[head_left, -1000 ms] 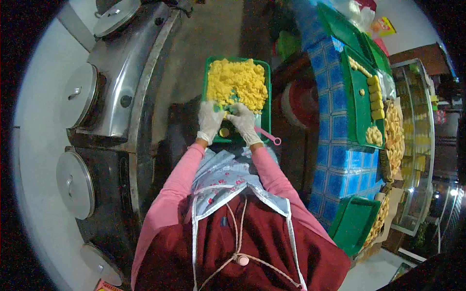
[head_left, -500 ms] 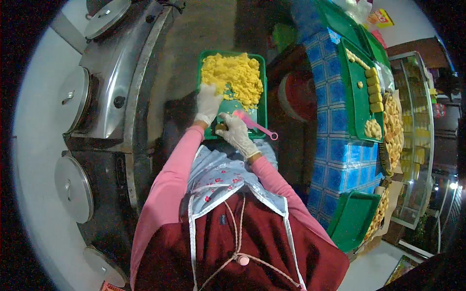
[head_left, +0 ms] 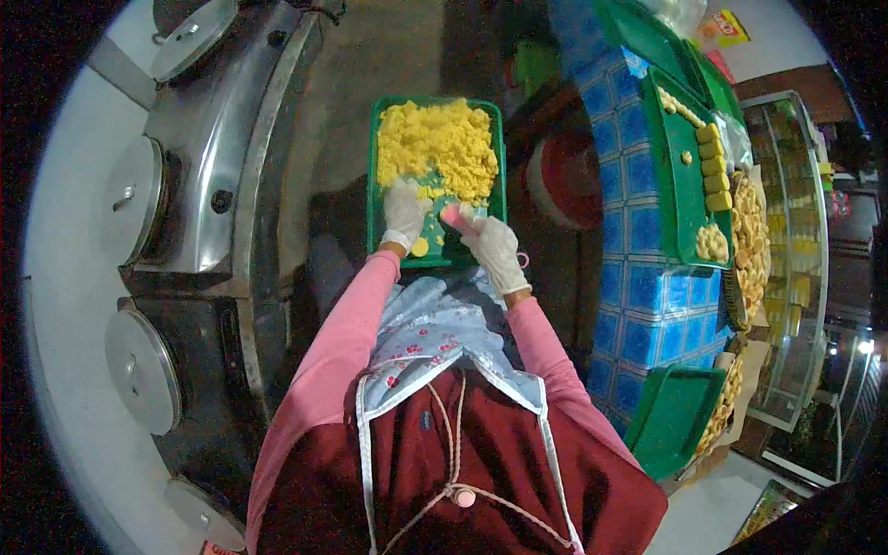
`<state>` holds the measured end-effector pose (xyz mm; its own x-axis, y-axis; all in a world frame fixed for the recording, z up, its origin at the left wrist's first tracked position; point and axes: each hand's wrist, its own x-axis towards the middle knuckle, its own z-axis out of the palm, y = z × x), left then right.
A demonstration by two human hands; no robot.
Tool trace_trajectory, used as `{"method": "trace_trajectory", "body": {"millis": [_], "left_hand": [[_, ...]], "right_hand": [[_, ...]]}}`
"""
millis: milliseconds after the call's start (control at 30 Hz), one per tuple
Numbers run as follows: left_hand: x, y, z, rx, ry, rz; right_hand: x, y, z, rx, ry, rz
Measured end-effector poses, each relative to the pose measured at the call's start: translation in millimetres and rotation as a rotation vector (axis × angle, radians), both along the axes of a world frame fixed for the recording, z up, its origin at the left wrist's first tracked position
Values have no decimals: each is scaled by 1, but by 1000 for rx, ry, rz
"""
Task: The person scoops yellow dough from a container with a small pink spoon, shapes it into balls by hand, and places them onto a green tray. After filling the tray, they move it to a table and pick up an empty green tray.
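A green tray in front of me holds a heap of crumbly yellow mash. My left hand, in a white glove, is at the near left edge of the mash. Its fingertips are bent toward the mash, and I cannot make out what is between them. My gloved right hand is closed round the handle of a pink long-handled utensil. The utensil's head lies over the tray floor, and its ring end pokes out beyond my hand. A small yellow disc rests on the tray near my left wrist.
On the right, a blue tiled counter bears a green tray with yellow blocks and pale dough pieces. Another green tray sits nearer. Steel equipment with round lids stands on the left.
My right hand has moved right and taken hold of the pink utensil's handle. The yellow disc now shows on the tray floor. My left hand has shifted slightly down and right.
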<state>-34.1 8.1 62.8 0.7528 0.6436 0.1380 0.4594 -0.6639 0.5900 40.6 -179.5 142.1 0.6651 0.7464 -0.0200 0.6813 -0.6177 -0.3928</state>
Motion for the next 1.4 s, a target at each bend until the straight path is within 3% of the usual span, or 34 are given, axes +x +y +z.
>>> {"method": "trace_trajectory", "body": {"millis": [167, 233, 267, 367, 433, 533, 600, 667, 733, 833, 933, 1067, 1100, 1167, 1233, 1267, 1300, 1333, 1367, 1400], "left_hand": [[-7, 3, -4, -78, -36, 5], [-4, 4, -2, -155, -78, 45], [-4, 2, -2, -225, -124, 96], [-9, 2, -10, -295, -219, 143], [-6, 7, -4, -287, -279, 130], [-12, 7, 44, -606, -159, 203], [-14, 6, 26, -580, -247, 208], [-8, 5, -21, -545, -270, 237], [-9, 1, -18, -473, -281, 228], [-14, 4, -10, -454, -301, 153], [-17, 1, 14, -323, -267, 32], [-5, 5, 10, -145, 21, -141], [-1, 6, 9, -105, 80, -168], [5, 8, 8, -84, 104, -146], [4, 16, 21, -104, 138, -191], [1, 13, 9, -12, -38, -117], [1, 12, 3, -222, -81, -58], [0, 12, -3, -433, -124, 7], [0, 11, -10, -646, -167, 74], [-1, 10, -6, -478, -159, 61]], "right_hand": [[-4, 55, 20, -83, -34, -2], [-9, 72, 2, 23, -138, 74], [-6, 78, -26, 110, -240, 218], [-21, 92, -35, 36, -128, 155], [-22, 92, -42, -40, -78, 145], [-13, 91, -41, 0, -104, 156], [-20, 79, -38, -15, -59, 151], [-23, 74, -29, -22, -28, 127], [-27, 66, -31, 71, -18, 105], [-28, 56, -30, 16, 0, 83], [-14, 37, -20, 22, 208, 44], [-2, 18, 6, -52, 117, 8], [-3, 19, 5, 52, 42, 0], [-7, 23, 2, 264, -106, -25], [0, 36, -19, 192, -128, -35], [4, 41, -42, 179, -121, -48], [0, 48, -40, 165, -112, -59], [0, 50, -36, 110, 75, -93], [-4, 51, -34, 132, 33, -62], [-7, 51, -31, 152, -12, -31]]}}
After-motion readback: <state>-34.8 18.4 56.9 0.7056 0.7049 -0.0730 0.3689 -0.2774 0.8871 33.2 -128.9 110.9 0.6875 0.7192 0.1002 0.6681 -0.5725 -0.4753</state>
